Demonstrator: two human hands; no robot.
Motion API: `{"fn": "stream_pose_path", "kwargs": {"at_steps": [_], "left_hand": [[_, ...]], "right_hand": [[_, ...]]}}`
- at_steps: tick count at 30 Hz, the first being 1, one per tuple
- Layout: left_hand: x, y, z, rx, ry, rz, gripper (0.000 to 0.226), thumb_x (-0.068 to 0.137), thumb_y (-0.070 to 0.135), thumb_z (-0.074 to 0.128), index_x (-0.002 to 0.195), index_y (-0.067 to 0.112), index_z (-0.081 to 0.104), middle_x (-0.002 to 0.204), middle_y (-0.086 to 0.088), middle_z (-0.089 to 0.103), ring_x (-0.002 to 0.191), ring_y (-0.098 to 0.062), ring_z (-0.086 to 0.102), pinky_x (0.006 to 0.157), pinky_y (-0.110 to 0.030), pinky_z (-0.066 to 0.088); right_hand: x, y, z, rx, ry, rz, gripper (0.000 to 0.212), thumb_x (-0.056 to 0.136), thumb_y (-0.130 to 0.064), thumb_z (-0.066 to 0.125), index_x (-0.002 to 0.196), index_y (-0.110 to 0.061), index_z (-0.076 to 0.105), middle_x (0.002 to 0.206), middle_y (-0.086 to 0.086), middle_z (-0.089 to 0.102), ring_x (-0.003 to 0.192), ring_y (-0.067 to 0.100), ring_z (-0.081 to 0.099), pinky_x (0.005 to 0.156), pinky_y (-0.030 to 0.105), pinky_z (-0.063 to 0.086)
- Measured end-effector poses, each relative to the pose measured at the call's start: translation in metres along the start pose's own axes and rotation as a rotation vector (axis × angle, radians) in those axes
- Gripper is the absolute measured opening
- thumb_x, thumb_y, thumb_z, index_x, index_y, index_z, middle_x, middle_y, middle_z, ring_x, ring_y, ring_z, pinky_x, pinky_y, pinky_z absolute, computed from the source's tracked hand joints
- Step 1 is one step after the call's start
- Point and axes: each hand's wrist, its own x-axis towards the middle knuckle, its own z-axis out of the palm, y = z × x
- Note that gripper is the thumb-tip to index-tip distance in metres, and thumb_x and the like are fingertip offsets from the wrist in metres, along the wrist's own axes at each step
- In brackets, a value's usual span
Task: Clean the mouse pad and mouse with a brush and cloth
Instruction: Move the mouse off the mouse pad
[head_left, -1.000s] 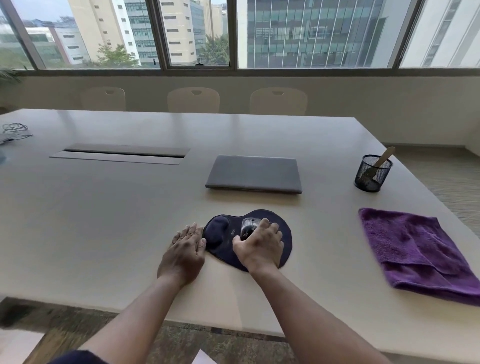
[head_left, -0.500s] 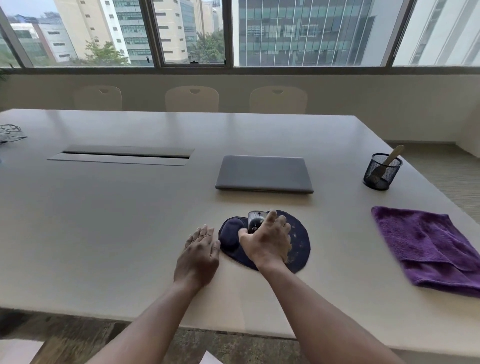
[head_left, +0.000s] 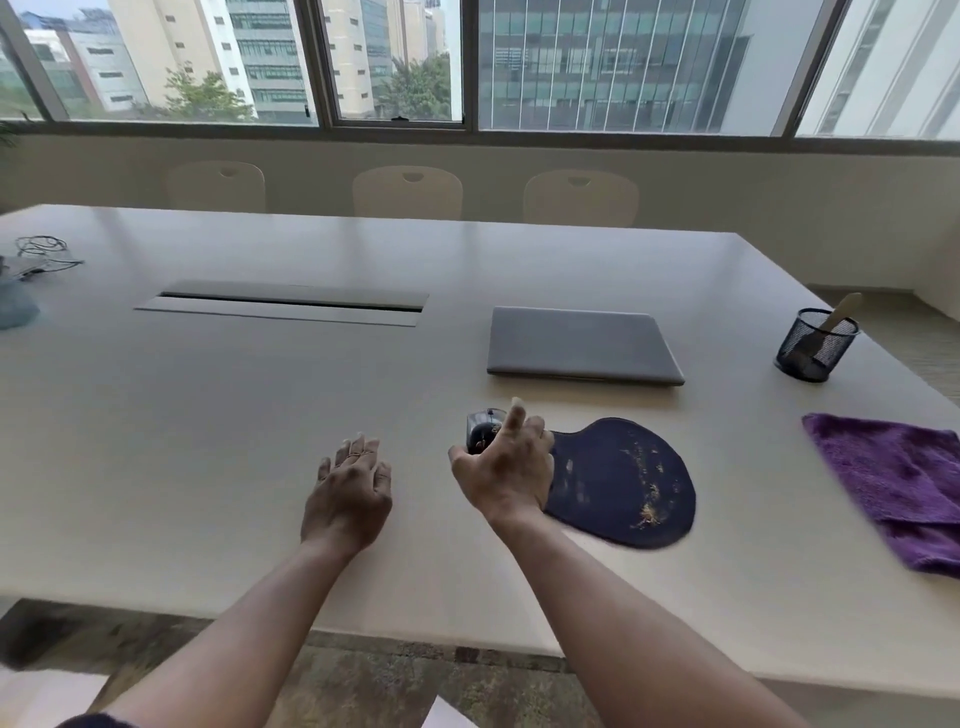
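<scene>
The right hand (head_left: 506, 470) grips a small dark grey computer mouse (head_left: 483, 428) — thumb and curled fingers around its sides, index finger sticking up — just left of the dark navy fabric mouse pad (head_left: 628, 480), which lies on the pale beige table (head_left: 260, 415) speckled with yellowish crumbs. The left hand (head_left: 349, 488) rests flat on the table, fingers loosely spread, holding nothing. A purple terry cloth (head_left: 904, 483) lies to the right; a wooden-handled brush (head_left: 834, 319) stands in a black mesh cup (head_left: 815, 345).
</scene>
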Motion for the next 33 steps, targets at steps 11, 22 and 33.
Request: {"fn": "stream_pose_path", "kwargs": {"at_steps": [11, 22, 33], "left_hand": [[-0.001, -0.022, 0.002, 0.005, -0.045, 0.078, 0.056, 0.102, 0.034, 0.032, 0.154, 0.014, 0.027, 0.162, -0.005, 0.019, 0.150, -0.015, 0.011, 0.122, -0.029, 0.002], [0.000, -0.022, 0.001, 0.016, -0.045, 0.089, 0.056, 0.101, 0.034, 0.032, 0.154, 0.014, 0.027, 0.162, -0.005, 0.019, 0.150, -0.015, 0.011, 0.122, -0.029, 0.002], [-0.001, -0.021, 0.001, -0.003, -0.045, 0.078, 0.056, 0.101, 0.035, 0.031, 0.154, 0.015, 0.026, 0.163, -0.003, 0.018, 0.150, -0.014, 0.010, 0.122, -0.028, 0.002]], "right_hand": [[-0.019, -0.032, 0.040, -0.022, -0.014, 0.010, 0.085, 0.072, -0.049, 0.060, 0.141, -0.012, 0.027, 0.125, 0.013, 0.046, 0.115, 0.035, 0.043, 0.095, 0.043, 0.042], [-0.021, -0.034, 0.049, -0.067, -0.020, 0.040, 0.086, 0.074, -0.049, 0.060, 0.144, -0.012, 0.026, 0.128, 0.013, 0.045, 0.116, 0.035, 0.044, 0.095, 0.042, 0.042], [-0.020, -0.035, 0.050, -0.088, -0.040, 0.072, 0.083, 0.076, -0.046, 0.059, 0.142, -0.006, 0.027, 0.132, 0.014, 0.043, 0.120, 0.034, 0.041, 0.094, 0.041, 0.045]]}}
